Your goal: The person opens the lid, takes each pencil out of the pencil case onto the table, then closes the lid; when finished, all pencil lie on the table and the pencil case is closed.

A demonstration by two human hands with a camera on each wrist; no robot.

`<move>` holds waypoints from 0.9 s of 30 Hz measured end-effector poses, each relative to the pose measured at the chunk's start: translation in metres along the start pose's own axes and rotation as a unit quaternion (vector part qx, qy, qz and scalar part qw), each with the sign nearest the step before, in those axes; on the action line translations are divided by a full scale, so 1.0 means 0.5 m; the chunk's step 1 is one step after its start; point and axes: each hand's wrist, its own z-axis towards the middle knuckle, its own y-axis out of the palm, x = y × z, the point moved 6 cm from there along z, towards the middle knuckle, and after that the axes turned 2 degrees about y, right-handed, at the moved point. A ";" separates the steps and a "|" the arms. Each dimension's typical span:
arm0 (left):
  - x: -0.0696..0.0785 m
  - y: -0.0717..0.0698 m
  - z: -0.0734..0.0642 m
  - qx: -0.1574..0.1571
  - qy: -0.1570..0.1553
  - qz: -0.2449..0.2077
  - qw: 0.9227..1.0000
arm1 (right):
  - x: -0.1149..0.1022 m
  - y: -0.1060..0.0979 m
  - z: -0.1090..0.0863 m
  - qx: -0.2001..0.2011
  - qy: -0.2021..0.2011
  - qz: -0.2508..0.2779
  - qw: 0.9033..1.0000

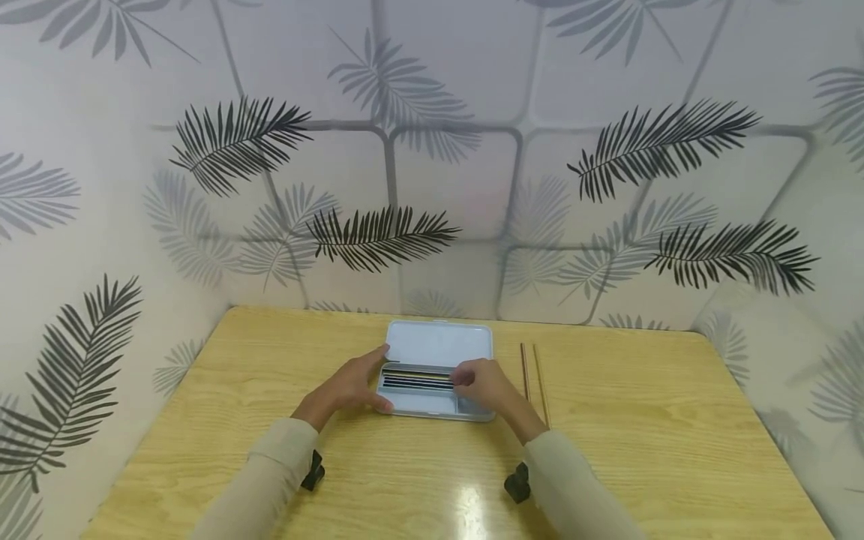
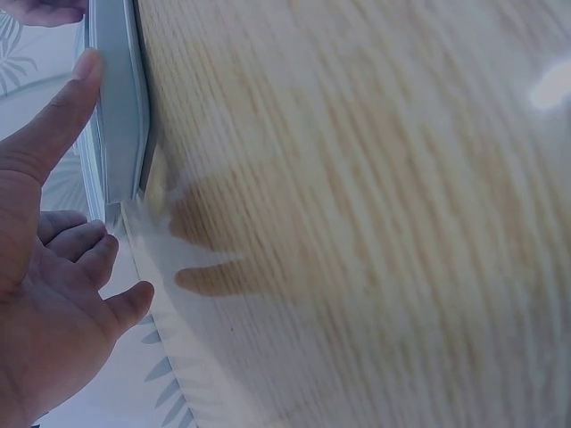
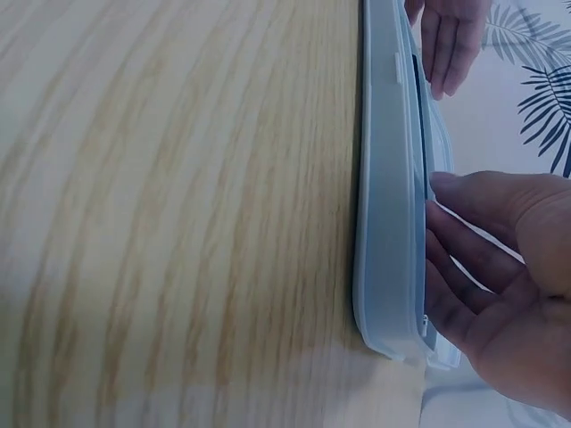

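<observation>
A pale blue-white pencil case (image 1: 421, 403) lies on the table with its lid (image 1: 440, 341) folded back. Several thin pencils (image 1: 415, 381), mostly dark with a yellowish one, lie lengthwise in it. At the case's left end is my left hand (image 1: 347, 386), its thumb touching the front corner and a finger by the lid's edge; the other fingers (image 2: 80, 245) are relaxed. My right hand (image 1: 487, 386) reaches into the right part of the case, thumb and fingertips pinching at the end of a dark pencil. The fingertips are partly hidden by the case wall in the right wrist view.
Two long thin pencils, one reddish-brown (image 1: 525, 375) and one golden (image 1: 541, 379), lie on the wooden table (image 1: 641, 435) right of the case, near the right forearm. A leaf-patterned wall covering (image 1: 466, 187) rises behind the table's back edge.
</observation>
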 end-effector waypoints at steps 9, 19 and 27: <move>0.001 -0.001 0.001 0.003 -0.005 0.004 1.000 | -0.002 0.014 0.011 -0.040 -0.009 0.025 0.999; 0.003 -0.003 0.000 0.004 -0.006 0.010 1.000 | -0.004 0.031 0.013 -0.063 -0.022 0.041 0.997; 0.003 -0.002 -0.002 0.003 -0.005 0.010 1.000 | -0.016 0.033 0.010 -0.061 -0.027 0.008 0.998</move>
